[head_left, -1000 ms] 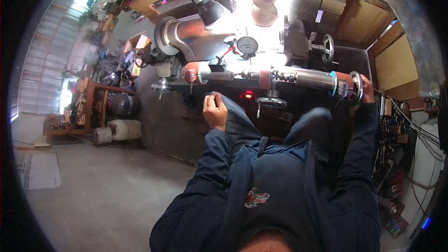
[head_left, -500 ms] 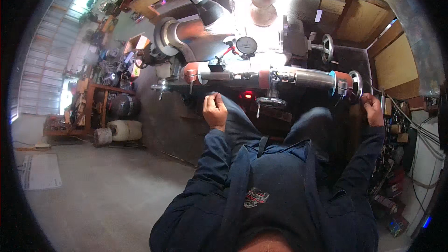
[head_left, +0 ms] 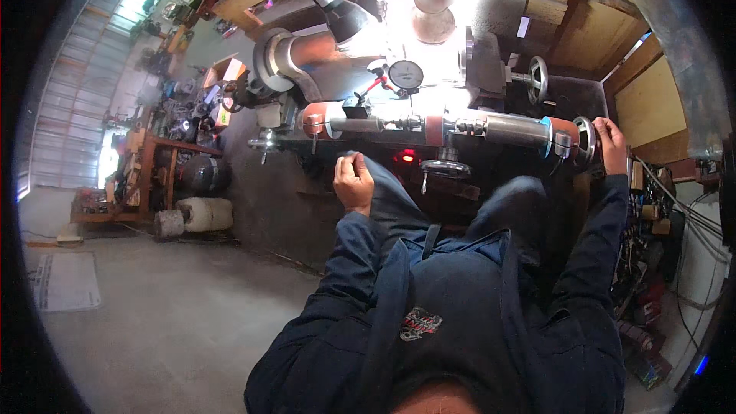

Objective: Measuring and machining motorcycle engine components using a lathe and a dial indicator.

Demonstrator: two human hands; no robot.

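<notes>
right hand gripping the handwheel at machine end | left hand a loose fist, holding nothing | we judge adjustment mid-way, unfinished

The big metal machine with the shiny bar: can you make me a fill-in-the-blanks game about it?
1. The right hand grips the round metal handwheel at the ____ end of the long horizontal metal bar.
2. The left hand is closed in a ____ below the bar.
3. The round white dial gauge sits ____ the bar.
4. The small glowing light under the bar is ____.

Missing words: right; fist; above; red
</notes>
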